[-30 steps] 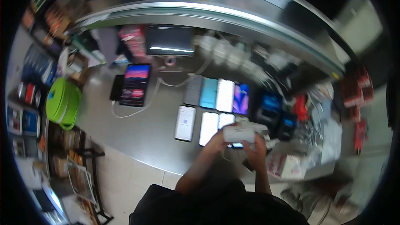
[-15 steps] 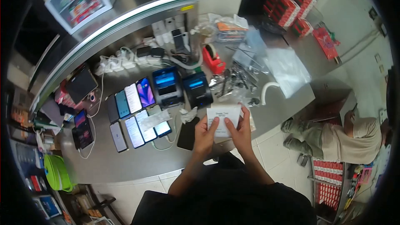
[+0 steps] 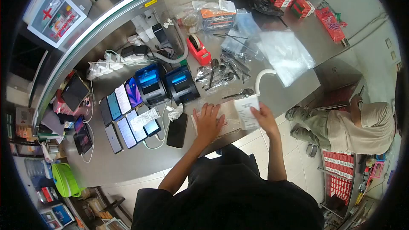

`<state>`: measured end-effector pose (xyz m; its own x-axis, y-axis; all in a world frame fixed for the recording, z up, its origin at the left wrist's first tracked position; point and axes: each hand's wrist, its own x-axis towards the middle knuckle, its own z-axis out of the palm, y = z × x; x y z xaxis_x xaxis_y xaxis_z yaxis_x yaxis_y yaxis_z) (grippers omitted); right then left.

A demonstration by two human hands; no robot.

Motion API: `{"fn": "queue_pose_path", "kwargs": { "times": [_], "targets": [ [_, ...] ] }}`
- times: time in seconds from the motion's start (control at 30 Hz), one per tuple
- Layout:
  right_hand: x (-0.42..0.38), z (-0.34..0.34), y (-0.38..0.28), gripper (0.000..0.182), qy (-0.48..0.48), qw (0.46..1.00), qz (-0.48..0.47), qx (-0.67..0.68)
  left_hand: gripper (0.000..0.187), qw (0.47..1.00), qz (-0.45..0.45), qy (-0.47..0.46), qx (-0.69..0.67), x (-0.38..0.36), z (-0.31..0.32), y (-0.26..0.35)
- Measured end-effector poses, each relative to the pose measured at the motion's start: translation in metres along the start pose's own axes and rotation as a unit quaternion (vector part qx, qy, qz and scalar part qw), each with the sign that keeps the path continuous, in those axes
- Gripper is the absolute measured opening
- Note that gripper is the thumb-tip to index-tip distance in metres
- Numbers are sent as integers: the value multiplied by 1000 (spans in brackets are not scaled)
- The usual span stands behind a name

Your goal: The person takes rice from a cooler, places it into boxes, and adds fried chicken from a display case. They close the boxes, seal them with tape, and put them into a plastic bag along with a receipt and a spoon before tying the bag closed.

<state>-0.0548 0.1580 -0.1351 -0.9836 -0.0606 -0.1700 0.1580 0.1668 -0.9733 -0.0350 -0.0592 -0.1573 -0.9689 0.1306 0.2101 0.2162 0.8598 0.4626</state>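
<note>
My right hand (image 3: 267, 121) pinches a white printed receipt (image 3: 246, 111) by its right side, just above the counter's front edge. My left hand (image 3: 208, 122) lies with fingers spread on a flat, pale, clear-looking packet (image 3: 230, 118), whose left part is hidden under the palm. The receipt overlaps the packet's right end in this view. Left of my left hand lies a dark phone (image 3: 177, 130), with a crumpled white paper (image 3: 175, 111) at its top. Two black receipt printers with lit blue screens, one (image 3: 182, 84) nearer my hands, stand behind them.
Several phones (image 3: 123, 130) lie in rows on the metal counter (image 3: 128, 166), one bearing a paper slip. A red tape dispenser (image 3: 198, 51), wrapped black spoons (image 3: 221, 72) and clear plastic bags (image 3: 285, 55) spread across the back. A person (image 3: 362, 132) in beige is at the right.
My left hand has let go of the receipt and moved down onto the packet. My right hand has carried the receipt to the right and tilted it. The head view has shifted slightly.
</note>
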Motion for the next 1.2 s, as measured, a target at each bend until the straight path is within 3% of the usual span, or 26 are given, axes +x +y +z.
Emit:
{"fn": "queue_pose_path", "kwargs": {
  "times": [0.03, 0.1, 0.2, 0.33, 0.4, 0.43, 0.5, 0.53, 0.6, 0.67, 0.77, 0.83, 0.87, 0.9, 0.97, 1.0, 1.07, 1.1, 1.13, 1.17, 1.2],
  "targets": [
    [3, 6, 11, 19, -4, 1000, 3, 2, 37, 1000, -5, -2, 2, -5, -3, -3],
    [9, 29, 14, 22, -25, 965, -44, -256, 37, 999, -39, -15, -6, -17, -7, -6],
    [0, 64, 17, 26, 7, 927, -49, -372, 39, 995, -90, -49, -4, -26, -21, -7],
    [-5, 84, 2, 29, 11, 932, -3, -363, 41, 996, -82, 44, 13, -21, -26, 19],
    [8, 74, 19, 28, -42, 930, 0, -365, 49, 996, 54, -65, 11, -16, -22, 23],
    [17, 68, 29, 27, -90, 926, 4, -367, 49, 997, 53, -61, 13, -15, -19, 20],
    [55, 56, 31, 28, -101, 935, -2, -341, 55, 989, 17, -145, 24, -19, -10, 11],
    [82, 54, 30, 30, -111, 943, -3, -313, 56, 990, 38, -128, 45, -21, -6, 8],
    [156, 64, 47, 36, -64, 968, -153, -191, 56, 988, 49, -138, 41, -22, -7, 5],
    [226, 90, 38, 35, 49, 954, -223, -193, 56, 987, 58, -151, 8, -21, -10, 1],
    [298, 119, 43, 35, 95, 936, -172, -294, 60, 982, 103, -154, 38, -23, -13, -6],
    [324, 130, 48, 37, -52, 973, -39, -223, 60, 982, 110, -149, 45, -24, -12, -9],
    [323, 130, 44, 34, -102, 987, 14, -125, 60, 983, 105, -149, 35, -24, -12, -9],
    [319, 130, 43, 34, -102, 987, 14, -125, 60, 984, 99, -148, 24, -24, -12, -9],
    [305, 126, 47, 32, -133, 967, 121, 179, 59, 984, 95, -150, 23, -24, -11, -9],
    [296, 126, 59, 32, -133, 967, 122, 178, 59, 983, 96, -152, 28, -24, -11, -10],
    [279, 130, 72, 23, -101, 952, -13, 288, 59, 983, 96, -151, 32, -22, -11, -10],
    [279, 129, 70, 23, -101, 952, -12, 288, 59, 983, 91, -157, 29, -22, -11, -10],
    [278, 126, 69, 18, -47, 990, -131, 37, 59, 982, 86, -164, 25, -23, -11, -10],
    [277, 124, 64, 13, 10, 947, -238, -217, 59, 982, 86, -167, 23, -24, -10, -9],
    [282, 129, 58, 10, 49, 910, -235, -338, 59, 983, 83, -163, 26, -23, -10, -9]
  ]
}}
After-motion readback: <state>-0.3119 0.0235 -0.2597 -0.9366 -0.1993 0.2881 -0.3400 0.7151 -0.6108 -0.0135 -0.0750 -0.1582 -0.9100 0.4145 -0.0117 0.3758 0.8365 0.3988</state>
